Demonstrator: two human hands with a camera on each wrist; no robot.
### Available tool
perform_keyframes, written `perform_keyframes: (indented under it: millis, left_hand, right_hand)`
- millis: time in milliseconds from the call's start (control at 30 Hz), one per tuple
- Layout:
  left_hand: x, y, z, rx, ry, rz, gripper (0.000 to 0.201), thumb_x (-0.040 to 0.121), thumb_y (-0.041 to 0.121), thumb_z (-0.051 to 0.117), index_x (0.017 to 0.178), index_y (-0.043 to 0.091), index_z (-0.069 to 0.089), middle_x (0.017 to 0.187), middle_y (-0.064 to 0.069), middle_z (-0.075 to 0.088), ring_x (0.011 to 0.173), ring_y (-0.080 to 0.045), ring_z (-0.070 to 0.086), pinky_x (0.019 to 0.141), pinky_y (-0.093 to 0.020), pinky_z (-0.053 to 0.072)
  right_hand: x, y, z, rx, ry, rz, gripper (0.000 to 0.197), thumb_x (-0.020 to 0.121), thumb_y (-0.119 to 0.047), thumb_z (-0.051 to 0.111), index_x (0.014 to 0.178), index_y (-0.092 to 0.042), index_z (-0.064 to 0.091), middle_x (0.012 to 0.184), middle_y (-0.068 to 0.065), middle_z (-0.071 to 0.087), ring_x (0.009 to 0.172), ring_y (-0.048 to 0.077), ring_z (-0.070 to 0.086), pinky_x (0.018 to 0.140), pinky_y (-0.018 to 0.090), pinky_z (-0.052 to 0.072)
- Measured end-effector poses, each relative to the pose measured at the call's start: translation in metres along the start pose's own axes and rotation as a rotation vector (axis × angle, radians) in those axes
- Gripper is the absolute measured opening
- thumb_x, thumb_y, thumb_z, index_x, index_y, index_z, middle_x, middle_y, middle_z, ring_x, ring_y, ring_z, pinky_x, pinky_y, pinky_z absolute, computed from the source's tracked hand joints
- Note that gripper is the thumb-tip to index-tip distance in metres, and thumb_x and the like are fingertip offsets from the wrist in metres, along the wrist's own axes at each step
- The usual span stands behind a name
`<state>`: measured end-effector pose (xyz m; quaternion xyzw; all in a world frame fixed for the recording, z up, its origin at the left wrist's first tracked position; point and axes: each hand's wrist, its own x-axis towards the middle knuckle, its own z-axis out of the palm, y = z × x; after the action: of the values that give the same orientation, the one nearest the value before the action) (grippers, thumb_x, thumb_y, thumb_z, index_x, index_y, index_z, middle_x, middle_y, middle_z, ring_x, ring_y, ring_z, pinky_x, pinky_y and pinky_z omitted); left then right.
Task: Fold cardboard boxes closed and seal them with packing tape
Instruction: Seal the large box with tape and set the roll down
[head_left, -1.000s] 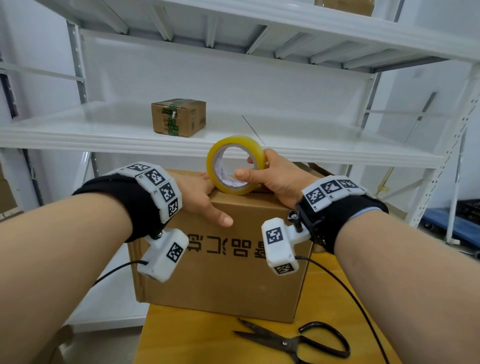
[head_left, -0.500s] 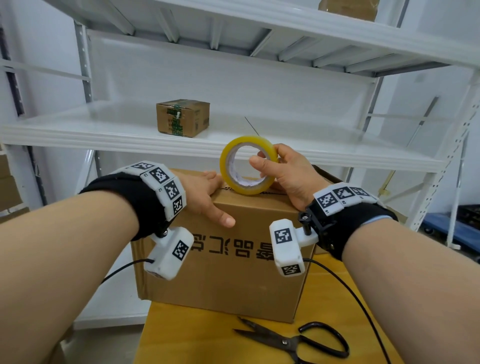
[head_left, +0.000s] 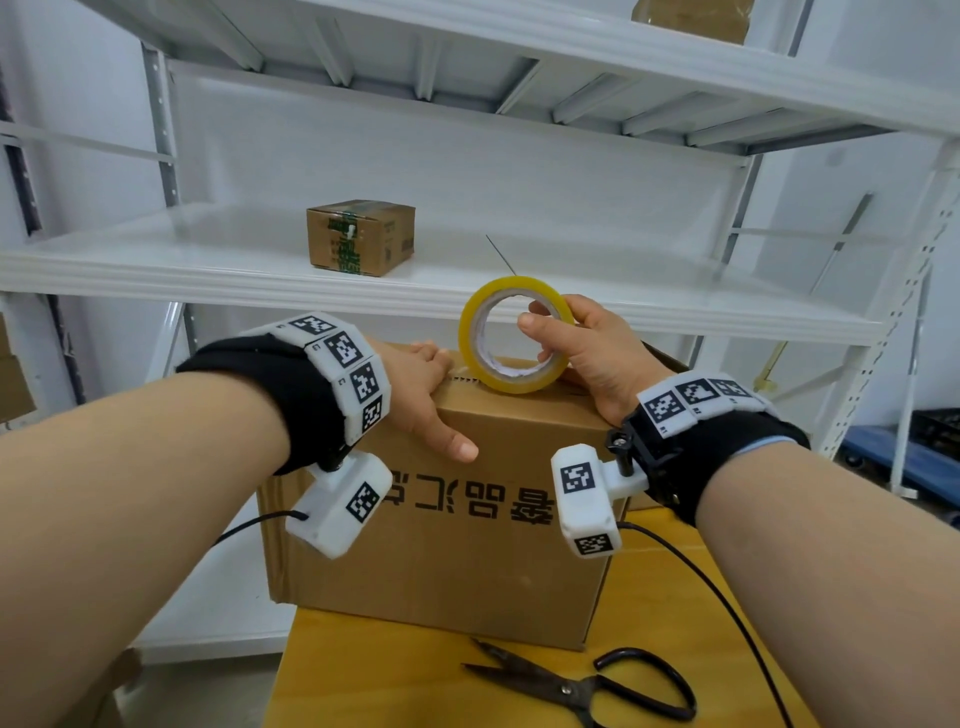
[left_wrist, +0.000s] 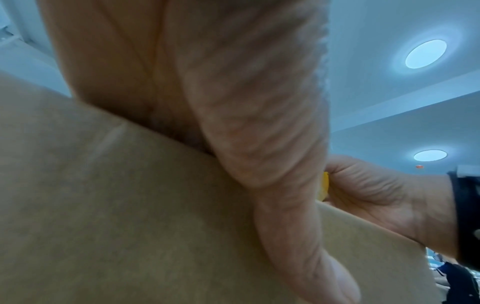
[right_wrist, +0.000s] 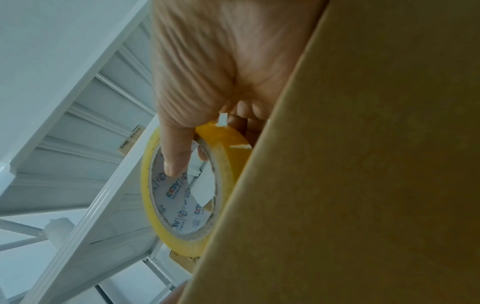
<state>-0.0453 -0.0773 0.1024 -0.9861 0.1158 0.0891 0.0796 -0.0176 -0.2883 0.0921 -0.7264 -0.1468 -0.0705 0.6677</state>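
One white metal shelving unit (head_left: 467, 291) fills the background, with a small sealed carton (head_left: 359, 237) on its middle shelf. In front stands a large cardboard box (head_left: 441, 545) on a yellow bench (head_left: 395, 680), its flaps folded shut. The left hand (head_left: 421, 395) lies flat on the box top, fingers straight, thumb down over the front edge. The right hand (head_left: 587, 348) grips a yellow roll of packing tape (head_left: 511, 332), thumb through the core, holding it upright on the box's top seam. Black scissors (head_left: 582, 688) lie on the bench just in front of the box.
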Motion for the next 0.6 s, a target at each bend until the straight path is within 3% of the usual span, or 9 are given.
perform_keyframes:
  millis: [100, 167, 300, 400, 500, 600]
  left_hand:
    - [0.0061, 0.0057, 0.0007, -0.051, 0.002, 0.092, 0.141, 0.044, 0.100, 0.047, 0.156, 0.030, -0.001, 0.164, 0.006, 0.001, 0.150, -0.019, 0.012, 0.121, -0.048, 0.017]
    - [0.0090, 0.0075, 0.0017, -0.090, 0.008, 0.115, 0.133, 0.049, 0.097, 0.050, 0.156, 0.034, 0.000, 0.164, 0.007, 0.003, 0.149, -0.020, 0.015, 0.120, -0.048, 0.018]
    - [0.0089, 0.0067, 0.0049, -0.098, 0.013, 0.110, 0.121, 0.062, 0.089, 0.053, 0.155, 0.035, -0.002, 0.164, 0.004, 0.004, 0.149, -0.022, 0.013, 0.121, -0.048, 0.018]
    - [0.0097, 0.0058, 0.0054, -0.104, 0.010, 0.110, 0.123, 0.058, 0.092, 0.053, 0.155, 0.036, 0.000, 0.163, 0.005, 0.006, 0.149, -0.022, 0.014, 0.120, -0.049, 0.019]
    - [0.0110, 0.0047, 0.0056, -0.117, 0.012, 0.114, 0.138, 0.041, 0.101, 0.046, 0.155, 0.037, 0.001, 0.163, 0.009, 0.005, 0.149, -0.019, 0.013, 0.120, -0.049, 0.019]
    - [0.0108, 0.0045, 0.0068, -0.114, 0.013, 0.104, 0.141, 0.038, 0.101, 0.044, 0.155, 0.035, -0.002, 0.164, 0.010, 0.001, 0.150, -0.018, 0.008, 0.121, -0.050, 0.016]
  right_hand:
    - [-0.0019, -0.0028, 0.0030, -0.018, -0.024, -0.017, 0.035, 0.079, -0.029, 0.084, 0.111, -0.021, 0.071, 0.082, -0.006, 0.068, 0.069, 0.006, 0.066, 0.064, 0.023, 0.053]
    - [-0.0029, -0.0032, 0.0033, -0.024, -0.044, -0.022, 0.039, 0.079, -0.029, 0.084, 0.114, -0.020, 0.069, 0.084, -0.007, 0.070, 0.066, 0.003, 0.067, 0.061, 0.021, 0.053]
    - [-0.0048, -0.0039, 0.0008, -0.113, -0.153, 0.053, 0.052, 0.072, -0.029, 0.088, 0.116, -0.019, 0.063, 0.101, 0.003, 0.070, 0.092, 0.019, 0.068, 0.080, 0.034, 0.055]
    - [-0.0058, -0.0043, -0.0003, -0.168, -0.185, 0.037, 0.043, 0.069, -0.033, 0.090, 0.097, -0.016, 0.062, 0.088, 0.005, 0.066, 0.084, 0.023, 0.064, 0.085, 0.041, 0.055]
    - [-0.0059, -0.0029, -0.0019, -0.125, -0.125, -0.001, 0.042, 0.071, -0.037, 0.089, 0.097, -0.015, 0.065, 0.088, 0.009, 0.067, 0.084, 0.026, 0.065, 0.094, 0.048, 0.054]
    - [-0.0077, -0.0025, -0.0015, -0.081, -0.081, -0.024, 0.038, 0.075, -0.036, 0.086, 0.098, -0.015, 0.065, 0.086, 0.007, 0.065, 0.083, 0.025, 0.066, 0.091, 0.047, 0.056]
